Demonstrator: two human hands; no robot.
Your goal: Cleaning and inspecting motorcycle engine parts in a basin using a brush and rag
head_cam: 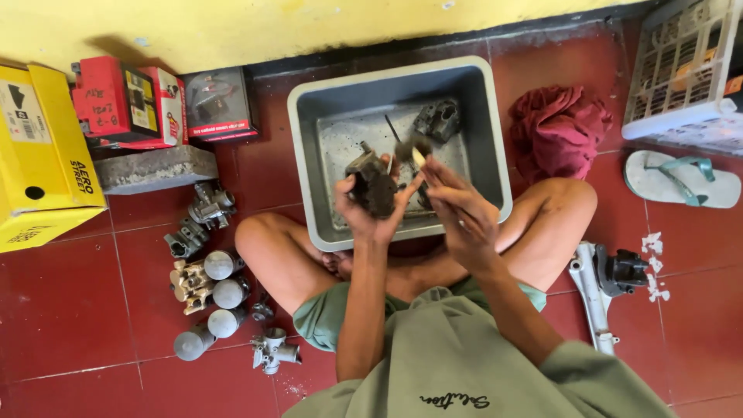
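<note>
I sit cross-legged on a red tile floor with a grey metal basin in front of my legs. My left hand grips a dark, greasy carburetor body over the basin. My right hand holds a paintbrush with dirty bristles, the bristles close to the top of that part. Another dark engine part lies at the far side inside the basin.
Several metal carburetor parts and cylinders lie on the floor at my left. A yellow box, red boxes and a concrete block stand by the wall. A red rag, a sandal, a white crate and a metal bracket are at the right.
</note>
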